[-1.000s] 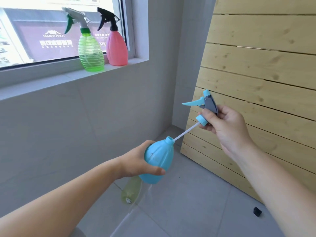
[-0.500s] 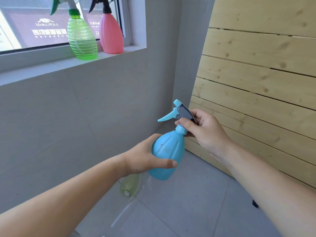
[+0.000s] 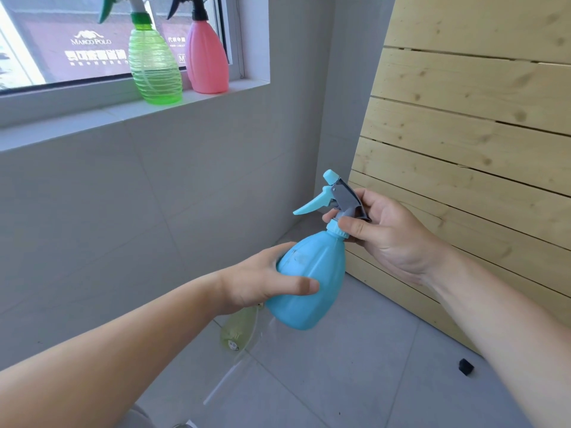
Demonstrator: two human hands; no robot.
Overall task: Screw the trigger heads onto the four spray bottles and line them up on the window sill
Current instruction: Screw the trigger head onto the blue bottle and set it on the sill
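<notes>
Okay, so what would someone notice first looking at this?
The blue spray bottle in the middle, held by the left hand while the right hand grips its trigger head. Then the green bottle and pink bottle standing side by side on the window sill, upper left.

A pale wooden slatted panel leaned against the grey tiled wall at 3 o'clock. A small black object lay on the grey tiled floor at 5 o'clock. Signage showed through the window at 11 o'clock.
</notes>
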